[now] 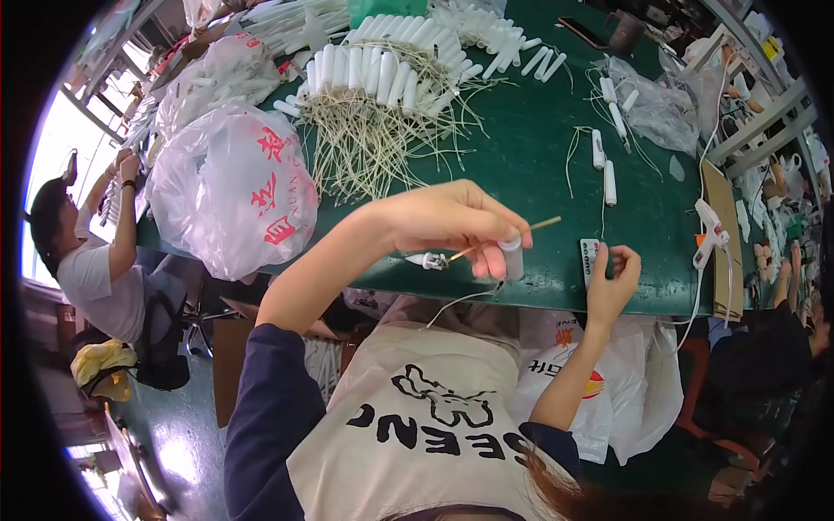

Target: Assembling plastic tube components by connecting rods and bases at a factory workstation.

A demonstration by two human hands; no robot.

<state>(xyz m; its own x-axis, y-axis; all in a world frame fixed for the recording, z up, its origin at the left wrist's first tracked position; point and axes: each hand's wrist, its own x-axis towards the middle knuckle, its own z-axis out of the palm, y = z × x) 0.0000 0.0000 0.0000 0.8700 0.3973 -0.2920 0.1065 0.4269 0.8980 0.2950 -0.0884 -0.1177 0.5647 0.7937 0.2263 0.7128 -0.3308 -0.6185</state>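
Note:
Near the table's front edge, my left hand (460, 221) is closed, its fingers pinching a short white tube (512, 259) with pale wires hanging below it. A thin brown stick (546, 223) also runs through its fingers. Just left of the fingertips is a small white, pointed piece with a metallic end (430, 260); I cannot tell whether it is held. My right hand (615, 282) rests at the table edge with its thumb and curled fingers apart. Beside its thumb lies a flat white strip with dark round marks (589, 259), partly hidden by the hand.
Many white tubes with trailing wires (373, 74) are piled at the back. A full plastic bag (230, 191) stands at left. Loose wired tubes (610, 184) and a clear bag (651, 104) lie right, near a white glue gun (711, 234). A co-worker (95, 252) sits at left.

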